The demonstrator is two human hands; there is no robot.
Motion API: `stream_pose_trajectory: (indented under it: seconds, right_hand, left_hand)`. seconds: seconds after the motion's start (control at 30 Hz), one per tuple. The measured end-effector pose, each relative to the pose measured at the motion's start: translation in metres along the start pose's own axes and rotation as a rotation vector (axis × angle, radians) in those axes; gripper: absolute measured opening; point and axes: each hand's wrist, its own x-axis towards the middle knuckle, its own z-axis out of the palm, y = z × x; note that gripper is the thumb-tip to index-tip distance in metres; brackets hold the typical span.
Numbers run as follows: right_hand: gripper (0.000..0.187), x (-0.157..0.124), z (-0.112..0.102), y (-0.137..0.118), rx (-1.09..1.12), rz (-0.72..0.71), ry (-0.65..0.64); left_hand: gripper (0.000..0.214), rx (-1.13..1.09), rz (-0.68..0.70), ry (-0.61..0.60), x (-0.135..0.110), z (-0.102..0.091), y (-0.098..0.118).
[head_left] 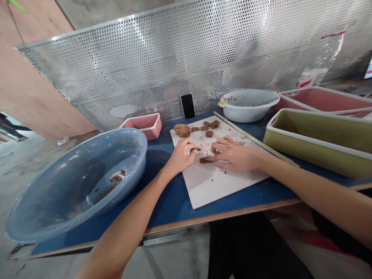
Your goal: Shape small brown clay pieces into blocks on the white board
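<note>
A short brown strip of clay lies on the white board. My right hand is over the board, with fingertips closed on the strip's right end. My left hand hovers at the board's left edge, thumb and forefinger curved and apart, with a brown smear or bit at the forefinger's tip. Behind the hands sit a rough brown lump of clay, a small block and several more clay pieces. Crumbs are scattered across the board.
A large blue basin stands left, a small pink tub behind it. A phone leans against the perforated metal screen. Right are a thin stick, white basin, green trough, pink trough and bottle.
</note>
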Motion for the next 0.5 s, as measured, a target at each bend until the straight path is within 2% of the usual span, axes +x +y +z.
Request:
stream_pose_trajectory:
  seconds: [0.23, 0.5]
  right_hand:
    - [0.048, 0.0028, 0.0036, -0.0037, -0.024, -0.021, 0.012]
    - [0.048, 0.009, 0.0055, -0.0089, 0.002, 0.002, 0.012]
  left_hand:
    - [0.034, 0.013, -0.036, 0.037, -0.0003, 0.0005, -0.0037]
    - [0.035, 0.036, -0.054, 0.015, -0.0002, 0.0011, -0.0042]
